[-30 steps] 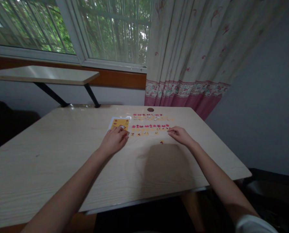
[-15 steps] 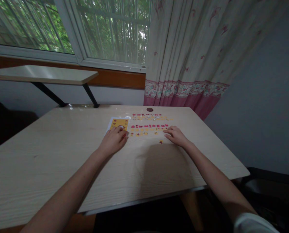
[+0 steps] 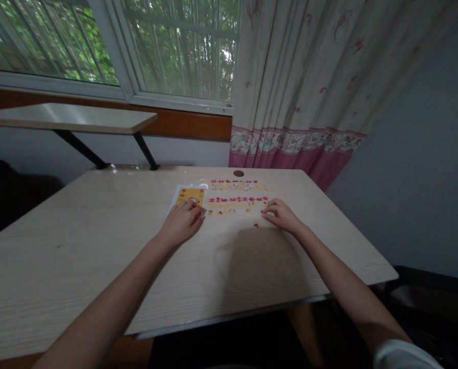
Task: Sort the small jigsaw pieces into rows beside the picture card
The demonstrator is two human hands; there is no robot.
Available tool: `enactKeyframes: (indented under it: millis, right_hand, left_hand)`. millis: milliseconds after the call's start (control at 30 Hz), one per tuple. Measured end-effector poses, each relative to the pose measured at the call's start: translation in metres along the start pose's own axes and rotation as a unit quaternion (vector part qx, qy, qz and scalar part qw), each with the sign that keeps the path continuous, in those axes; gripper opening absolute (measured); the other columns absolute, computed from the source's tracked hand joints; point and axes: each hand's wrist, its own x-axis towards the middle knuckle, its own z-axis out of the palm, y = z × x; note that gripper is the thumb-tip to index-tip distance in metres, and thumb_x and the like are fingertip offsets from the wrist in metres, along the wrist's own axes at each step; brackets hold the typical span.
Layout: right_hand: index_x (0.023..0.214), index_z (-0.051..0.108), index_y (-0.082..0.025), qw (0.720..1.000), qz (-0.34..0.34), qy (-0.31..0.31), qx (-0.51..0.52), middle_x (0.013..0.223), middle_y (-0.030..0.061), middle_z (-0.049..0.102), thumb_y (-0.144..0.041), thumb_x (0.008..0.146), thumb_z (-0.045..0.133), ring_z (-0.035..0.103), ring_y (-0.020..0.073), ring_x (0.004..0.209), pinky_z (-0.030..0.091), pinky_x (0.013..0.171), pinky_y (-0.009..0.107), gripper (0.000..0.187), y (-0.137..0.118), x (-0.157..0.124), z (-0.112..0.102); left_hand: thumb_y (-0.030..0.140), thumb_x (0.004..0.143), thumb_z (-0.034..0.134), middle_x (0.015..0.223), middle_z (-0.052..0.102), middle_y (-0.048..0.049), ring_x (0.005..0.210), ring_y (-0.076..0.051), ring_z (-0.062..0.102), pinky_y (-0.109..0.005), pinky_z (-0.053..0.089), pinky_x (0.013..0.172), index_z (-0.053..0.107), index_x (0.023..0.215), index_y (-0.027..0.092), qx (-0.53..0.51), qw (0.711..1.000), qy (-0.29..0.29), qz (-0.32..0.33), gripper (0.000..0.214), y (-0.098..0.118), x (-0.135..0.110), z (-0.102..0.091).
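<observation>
On the desk lies a partly filled puzzle [image 3: 190, 196] with a yellow picture and a pale border. My left hand [image 3: 183, 220] rests over its lower part, fingers loosely bent and lying on it, hiding much of the picture. To its right, small loose puzzle pieces [image 3: 238, 199] lie in several rows, some red, some yellow. At the right end of the lower rows, my right hand [image 3: 283, 215] is closed in a pinch, a small reddish puzzle piece [image 3: 263, 211] showing at its fingertips. A single dark and yellow piece [image 3: 256, 225] sits nearer to me, apart from the rows.
The pale wooden desk [image 3: 98, 256] has a round cable hole [image 3: 238, 173] at its far edge. A raised shelf [image 3: 71, 118] on black legs stands at the back left. Behind are a barred window [image 3: 183, 51] and a patterned curtain [image 3: 290, 92].
My right hand's fingers have drawn together in a pinch at the right end of the rows. The left hand stays on the puzzle. The view has shifted very slightly.
</observation>
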Motion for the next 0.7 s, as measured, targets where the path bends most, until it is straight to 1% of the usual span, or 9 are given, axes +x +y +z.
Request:
enactKeyframes:
  millis: [100, 167, 300, 400, 467, 533, 567, 633, 700]
  right_hand:
    - [0.081, 0.066, -0.02, 0.999, 0.039, 0.036, -0.002, 0.084, 0.0054, 0.061, -0.037, 0.078, 0.058, 0.054, 0.0172, 0.083, 0.04, 0.08, 0.031, 0.02, -0.002, 0.0, -0.001]
    - [0.078, 0.066, -0.019, 0.996, 0.07, 0.046, -0.018, 0.079, 0.0054, 0.061, -0.04, 0.076, 0.06, 0.055, 0.0176, 0.078, 0.041, 0.076, 0.031, 0.022, -0.005, 0.001, 0.0]
    - [0.075, 0.067, -0.019, 0.994, 0.104, 0.027, -0.019, 0.075, 0.0052, 0.062, -0.038, 0.074, 0.061, 0.055, 0.0177, 0.074, 0.041, 0.071, 0.03, 0.02, -0.008, 0.003, 0.003]
    - [0.079, 0.066, -0.019, 0.994, 0.107, 0.014, 0.026, 0.078, 0.0044, 0.063, -0.031, 0.073, 0.062, 0.056, 0.0169, 0.075, 0.041, 0.073, 0.029, 0.015, -0.009, 0.004, 0.004]
    - [0.079, 0.065, -0.018, 0.994, 0.095, 0.009, 0.048, 0.081, 0.0043, 0.064, -0.027, 0.071, 0.063, 0.057, 0.0173, 0.079, 0.04, 0.077, 0.03, 0.012, -0.008, 0.005, 0.004]
    - [0.079, 0.063, -0.018, 0.996, 0.076, 0.009, 0.048, 0.086, 0.0046, 0.063, -0.026, 0.069, 0.064, 0.056, 0.0187, 0.086, 0.039, 0.081, 0.033, 0.012, -0.009, 0.005, 0.003]
    - [0.08, 0.062, -0.018, 0.997, 0.068, 0.008, 0.047, 0.087, 0.0046, 0.063, -0.025, 0.07, 0.064, 0.055, 0.019, 0.087, 0.038, 0.082, 0.033, 0.012, -0.01, 0.005, 0.003]
    - [0.082, 0.061, -0.018, 0.997, 0.057, -0.002, 0.053, 0.085, 0.0041, 0.063, -0.023, 0.072, 0.06, 0.056, 0.0179, 0.084, 0.039, 0.079, 0.032, 0.011, -0.014, 0.005, 0.003]
    - [0.082, 0.059, -0.018, 0.996, 0.048, -0.004, 0.081, 0.079, 0.003, 0.063, -0.022, 0.076, 0.056, 0.057, 0.0154, 0.077, 0.041, 0.073, 0.029, 0.008, -0.021, 0.006, 0.003]
  left_hand:
    - [0.032, 0.084, 0.04, 0.096, 0.055, -0.0099, 0.09, -0.025, 0.049, -0.038, 0.039, 0.077, 0.062, 0.099, 0.02, -0.008, 1.0, -0.004, 0.003, 0.029, 0.002, 0.001, -0.001]
    - [0.032, 0.084, 0.04, 0.096, 0.055, -0.01, 0.09, -0.025, 0.049, -0.038, 0.039, 0.077, 0.062, 0.099, 0.019, -0.009, 1.0, -0.005, 0.01, 0.029, 0.003, 0.001, -0.001]
    - [0.031, 0.083, 0.041, 0.095, 0.055, -0.0103, 0.088, -0.024, 0.049, -0.039, 0.039, 0.078, 0.062, 0.096, 0.018, -0.012, 1.0, 0.001, 0.018, 0.028, 0.003, 0.002, 0.0]
    - [0.031, 0.083, 0.042, 0.096, 0.055, -0.0099, 0.089, -0.024, 0.05, -0.039, 0.039, 0.079, 0.062, 0.096, 0.018, -0.025, 1.0, 0.003, 0.016, 0.027, 0.002, 0.002, 0.001]
    - [0.031, 0.084, 0.042, 0.097, 0.056, -0.0101, 0.09, -0.024, 0.05, -0.039, 0.04, 0.079, 0.062, 0.099, 0.018, -0.043, 0.999, 0.008, 0.014, 0.028, 0.005, 0.001, 0.002]
    - [0.03, 0.084, 0.043, 0.097, 0.057, -0.0099, 0.091, -0.023, 0.051, -0.038, 0.04, 0.081, 0.062, 0.101, 0.018, -0.09, 0.996, 0.014, 0.024, 0.028, 0.014, 0.0, 0.004]
    - [0.028, 0.084, 0.043, 0.097, 0.058, -0.0093, 0.091, -0.022, 0.052, -0.037, 0.041, 0.082, 0.062, 0.1, 0.018, -0.131, 0.991, 0.017, 0.036, 0.027, 0.021, 0.0, 0.005]
    - [0.026, 0.084, 0.044, 0.094, 0.06, -0.0074, 0.09, -0.02, 0.053, -0.034, 0.041, 0.082, 0.062, 0.098, 0.019, -0.213, 0.975, 0.003, 0.068, 0.024, 0.038, 0.0, 0.007]
    - [0.025, 0.083, 0.047, 0.089, 0.063, -0.006, 0.086, -0.018, 0.055, -0.034, 0.041, 0.083, 0.063, 0.095, 0.019, -0.266, 0.961, -0.005, 0.077, 0.021, 0.054, 0.0, 0.008]
